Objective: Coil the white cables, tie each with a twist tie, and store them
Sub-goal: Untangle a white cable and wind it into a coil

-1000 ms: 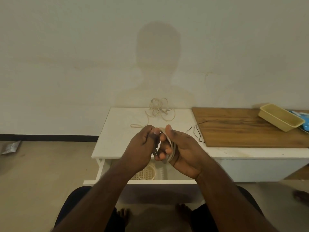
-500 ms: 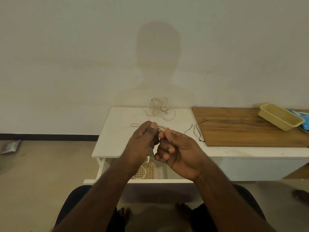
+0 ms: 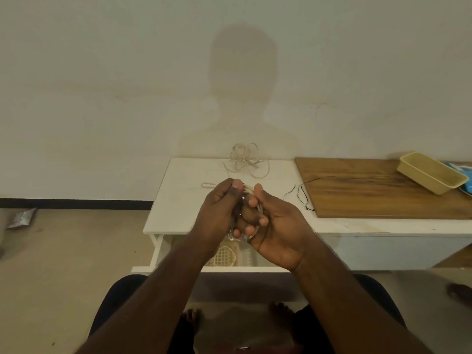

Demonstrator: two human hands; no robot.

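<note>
Both hands meet in front of the white table (image 3: 178,215), above its open drawer (image 3: 204,269). The left hand (image 3: 217,213) and right hand (image 3: 275,226) curl around a small coiled white cable (image 3: 258,214), its loop standing roughly upright, edge toward me. A loose tangled cable (image 3: 245,159) lies at the table's far edge, sprawling sideways.

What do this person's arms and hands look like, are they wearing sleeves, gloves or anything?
Both forearms are bare up to the frame's lower edge: no sleeves, gloves or wristwatch show. The left hand and right hand are bare, with short nails. Whether any finger carries a ring cannot be told.
</note>
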